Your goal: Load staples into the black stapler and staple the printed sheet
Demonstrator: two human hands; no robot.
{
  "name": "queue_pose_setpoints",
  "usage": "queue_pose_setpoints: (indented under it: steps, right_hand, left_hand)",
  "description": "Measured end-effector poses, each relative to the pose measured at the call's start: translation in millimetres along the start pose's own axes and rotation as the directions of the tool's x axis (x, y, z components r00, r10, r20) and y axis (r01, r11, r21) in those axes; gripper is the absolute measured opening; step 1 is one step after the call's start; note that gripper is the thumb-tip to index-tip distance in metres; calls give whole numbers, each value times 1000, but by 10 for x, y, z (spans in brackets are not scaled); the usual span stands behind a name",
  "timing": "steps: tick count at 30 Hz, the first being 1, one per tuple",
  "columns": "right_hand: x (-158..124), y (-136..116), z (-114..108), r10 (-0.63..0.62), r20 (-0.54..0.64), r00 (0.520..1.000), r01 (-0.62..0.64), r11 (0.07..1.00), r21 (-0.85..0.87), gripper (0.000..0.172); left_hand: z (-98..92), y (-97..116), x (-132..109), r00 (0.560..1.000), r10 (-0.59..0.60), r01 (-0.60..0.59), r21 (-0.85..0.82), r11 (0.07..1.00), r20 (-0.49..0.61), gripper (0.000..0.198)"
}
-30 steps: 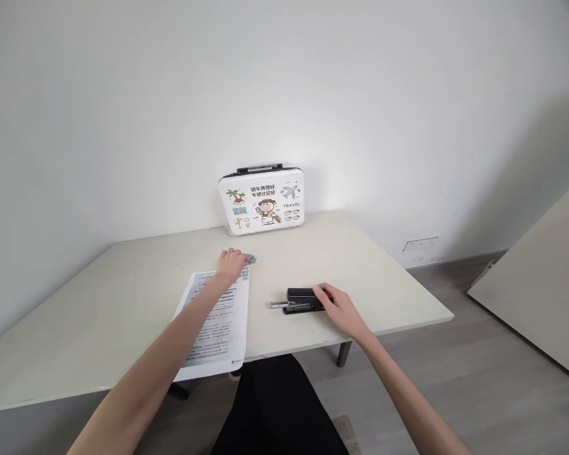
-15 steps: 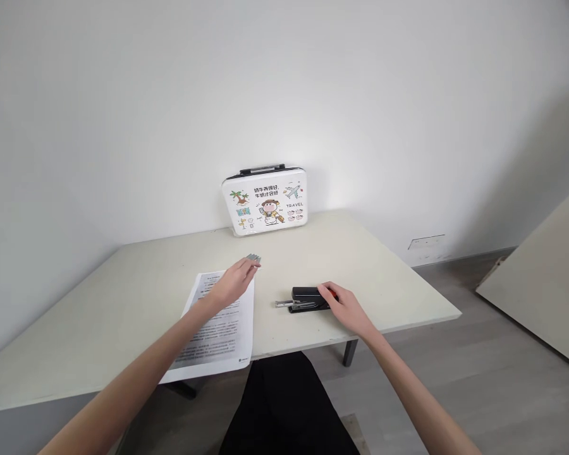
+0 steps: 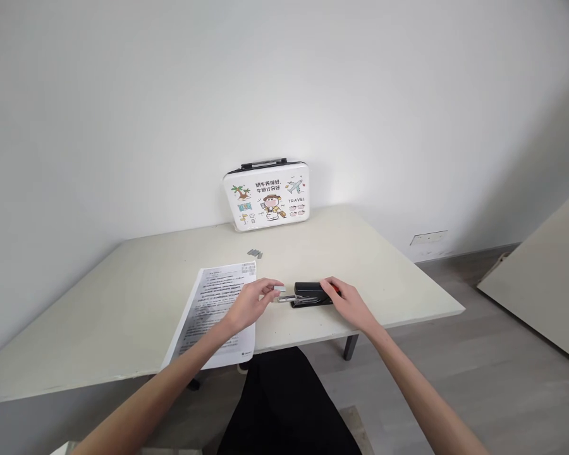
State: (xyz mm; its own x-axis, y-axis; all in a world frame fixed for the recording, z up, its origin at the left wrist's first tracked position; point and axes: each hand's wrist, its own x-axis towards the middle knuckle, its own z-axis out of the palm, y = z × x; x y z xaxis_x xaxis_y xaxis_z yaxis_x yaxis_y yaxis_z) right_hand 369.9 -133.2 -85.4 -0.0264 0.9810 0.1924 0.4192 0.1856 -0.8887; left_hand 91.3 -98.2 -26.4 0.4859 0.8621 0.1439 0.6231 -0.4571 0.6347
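My left hand (image 3: 255, 302) pinches a small grey strip of staples (image 3: 279, 289) between thumb and fingers. That strip is just above the metal tray (image 3: 286, 299) sticking out of the stapler's left end; whether they touch I cannot tell. The black stapler (image 3: 308, 291) lies on the table, with my right hand (image 3: 345, 299) closed around its right end, where a bit of red shows. Several more staple strips (image 3: 255, 253) lie loose farther back. Under my left wrist and forearm is a printed sheet of paper (image 3: 213, 297).
A white case with cartoon pictures (image 3: 268, 199) stands against the wall at the back of the pale table (image 3: 123, 303). The table's front edge is close to my black-clad legs (image 3: 284, 404). A pale panel (image 3: 545, 284) stands at the far right.
My left hand has come from the loose staple strips toward me and right, bringing one strip to the stapler's tray. The right hand keeps its hold on the stapler.
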Motion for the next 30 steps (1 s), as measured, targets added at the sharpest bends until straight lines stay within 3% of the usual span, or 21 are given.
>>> queue_pose_setpoints:
  steps: [8, 14, 24, 30]
  right_hand:
    - [5, -5, -9, -6, -7, 1000, 5, 1000, -13, 55]
    - [-8, -3, -9, -7, -1, 1000, 7, 1000, -12, 54]
    - [-11, 17, -9, 16, 11, 1000, -16, 1000, 7, 51]
    - [-13, 27, -8, 5, 14, 1000, -5, 1000, 7, 51]
  left_hand:
    - [175, -40, -72, 987, 132, -119, 138, 983, -92, 22]
    - [283, -100, -70, 985, 165, -150, 223, 963, -53, 20]
    - [320, -100, -60, 984, 173, -154, 303, 940, -34, 23]
    - [195, -176, -149, 990, 125, -103, 254, 962, -69, 26]
